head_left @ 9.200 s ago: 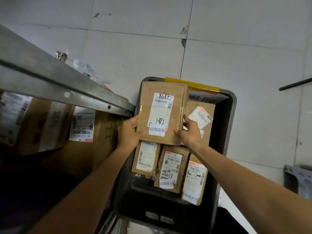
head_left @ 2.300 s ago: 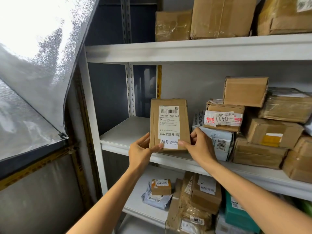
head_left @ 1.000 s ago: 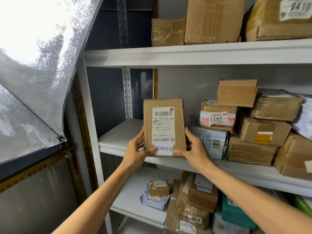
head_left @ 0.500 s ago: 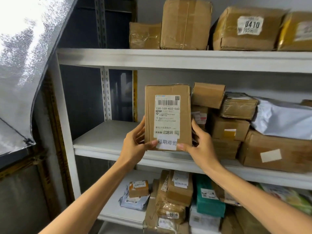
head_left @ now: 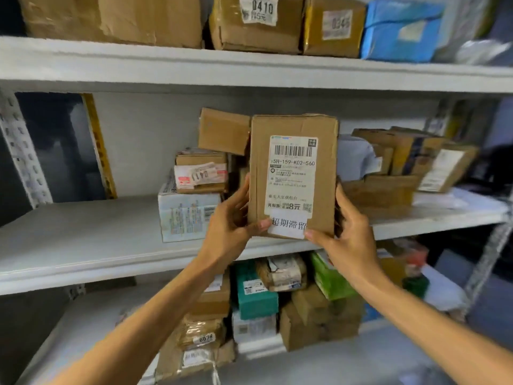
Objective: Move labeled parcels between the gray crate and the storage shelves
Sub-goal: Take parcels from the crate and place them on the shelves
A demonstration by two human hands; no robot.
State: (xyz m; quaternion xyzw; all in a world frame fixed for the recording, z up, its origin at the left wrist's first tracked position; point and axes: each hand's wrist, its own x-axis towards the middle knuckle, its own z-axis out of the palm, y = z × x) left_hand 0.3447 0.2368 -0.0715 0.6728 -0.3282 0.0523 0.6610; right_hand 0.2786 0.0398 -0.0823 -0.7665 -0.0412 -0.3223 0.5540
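Observation:
A brown cardboard parcel (head_left: 280,129) with a white barcode label stands upright in the air in front of the middle shelf (head_left: 83,240). My left hand (head_left: 230,232) grips its lower left edge, thumb on the front. My right hand (head_left: 347,234) grips its lower right edge the same way. Both hands hold it level with the stacked boxes behind. The gray crate is not in view.
Stacked parcels fill the middle shelf from a white printed box (head_left: 186,218) rightward. The upper shelf (head_left: 249,70) carries large boxes, one marked 0410 (head_left: 258,23). More parcels crowd the lower shelf (head_left: 255,298). The middle shelf's left part is bare.
The view has swung right along the shelves. The parcel has travelled right with both hands and now hangs before the stacked boxes; the grip is unchanged.

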